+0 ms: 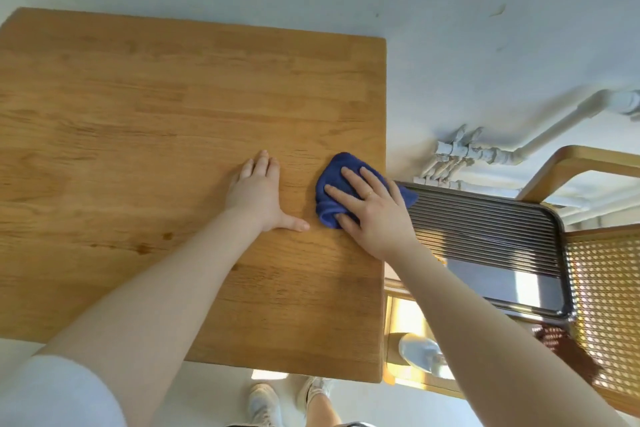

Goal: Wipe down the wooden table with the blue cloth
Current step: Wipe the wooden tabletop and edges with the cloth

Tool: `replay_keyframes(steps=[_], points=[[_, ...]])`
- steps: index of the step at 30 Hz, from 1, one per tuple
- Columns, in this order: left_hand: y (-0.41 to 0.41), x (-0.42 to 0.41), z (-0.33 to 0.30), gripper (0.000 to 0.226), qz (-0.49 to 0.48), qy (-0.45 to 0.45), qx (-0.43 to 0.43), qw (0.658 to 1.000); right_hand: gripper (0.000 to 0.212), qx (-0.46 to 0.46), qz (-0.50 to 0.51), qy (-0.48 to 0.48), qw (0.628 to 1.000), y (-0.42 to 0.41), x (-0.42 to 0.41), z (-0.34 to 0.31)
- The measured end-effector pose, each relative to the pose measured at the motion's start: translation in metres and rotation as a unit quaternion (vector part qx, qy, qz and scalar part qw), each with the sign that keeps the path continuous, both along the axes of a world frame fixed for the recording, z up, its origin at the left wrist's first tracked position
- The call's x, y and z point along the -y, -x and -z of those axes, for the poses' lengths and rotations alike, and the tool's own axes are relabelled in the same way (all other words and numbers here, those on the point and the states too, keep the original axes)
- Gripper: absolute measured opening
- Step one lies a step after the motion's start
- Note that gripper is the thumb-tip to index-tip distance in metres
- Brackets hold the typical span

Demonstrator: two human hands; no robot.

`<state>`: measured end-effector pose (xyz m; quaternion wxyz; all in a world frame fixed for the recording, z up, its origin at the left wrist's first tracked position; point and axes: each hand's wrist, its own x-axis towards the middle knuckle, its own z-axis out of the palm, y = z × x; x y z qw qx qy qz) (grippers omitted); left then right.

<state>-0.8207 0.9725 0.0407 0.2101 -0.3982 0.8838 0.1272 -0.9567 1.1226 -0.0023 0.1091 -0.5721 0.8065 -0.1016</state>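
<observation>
Wiping so close to the right edge of the wooden table (173, 114) carries the main risk: the blue cloth (332, 184) already has one corner hanging past that edge, beyond the little-finger side of the right hand (374, 208), so a stroke further outward could drag the bunched fabric off the tabletop and onto the ribbed metal tray (485, 236) that sits on the cane-seated chair (609, 288) just beside the table. Because the cloth is crumpled rather than flat, it may also roll under the palm and skip patches of wood.

That right hand lies flat on the cloth, fingers straight and spread apart, pressing down rather than gripping; the thumb seems to tuck against the near fold, and a ring shows on one finger. Most of the cloth sits under and ahead of these fingertips.

Near the cloth's left side, the left hand (258, 191) rests palm-down on bare wood, fingers together pointing away, thumb stretched toward the cloth without touching it, apparently bracing.
</observation>
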Motion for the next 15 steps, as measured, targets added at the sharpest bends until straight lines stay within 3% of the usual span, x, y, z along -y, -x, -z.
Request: replay_keyframes(steps=[3, 10, 15], points=[[-0.005, 0.004, 0.003, 0.131, 0.006, -0.016, -0.022, 1.000, 0.047, -0.021, 0.104, -0.043, 0.993, 0.000, 0.032, 0.001], [-0.049, 0.014, -0.005, 0.105, 0.036, -0.067, -0.133, 0.988, 0.046, -0.048, -0.026, 0.021, 0.998, -0.081, -0.029, 0.009], [-0.097, 0.005, -0.005, 0.110, 0.057, -0.081, -0.113, 0.989, 0.049, -0.053, -0.078, 0.007, 0.996, -0.063, -0.022, 0.008]])
